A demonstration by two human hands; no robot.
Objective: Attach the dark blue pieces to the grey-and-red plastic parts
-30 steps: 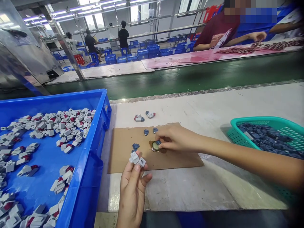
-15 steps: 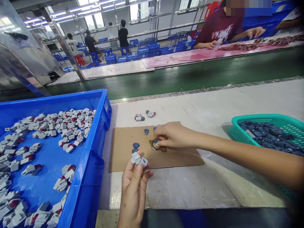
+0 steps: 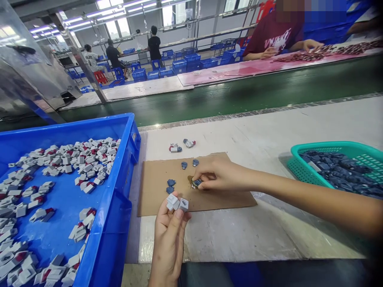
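Observation:
Near the front edge of the cardboard sheet [image 3: 221, 201], my left hand [image 3: 170, 231] is closed on a light grey plastic piece [image 3: 176, 202] with blocky ends. My right hand [image 3: 214, 175] pinches a small dark blue plastic part [image 3: 197, 182] between thumb and fingers. It holds that part at a small shiny round dish [image 3: 193, 184] with a brownish wet patch around it; the fingers partly hide the dish. Several loose dark blue parts [image 3: 170, 186] lie on the cardboard, left of and beyond my right hand.
A large blue crate [image 3: 115, 199] of grey and dark red pieces stands at left. A green basket [image 3: 308, 149] of dark blue parts sits at right. Two grey assemblies [image 3: 189, 143] lie beyond the cardboard. Past the green conveyor belt [image 3: 179, 103], a co-worker [image 3: 275, 38] sits at a pink surface.
My right hand has shifted slightly with the dark blue part, which now sits lower over the dish, covering more of it. The left hand has tilted the grey piece a little.

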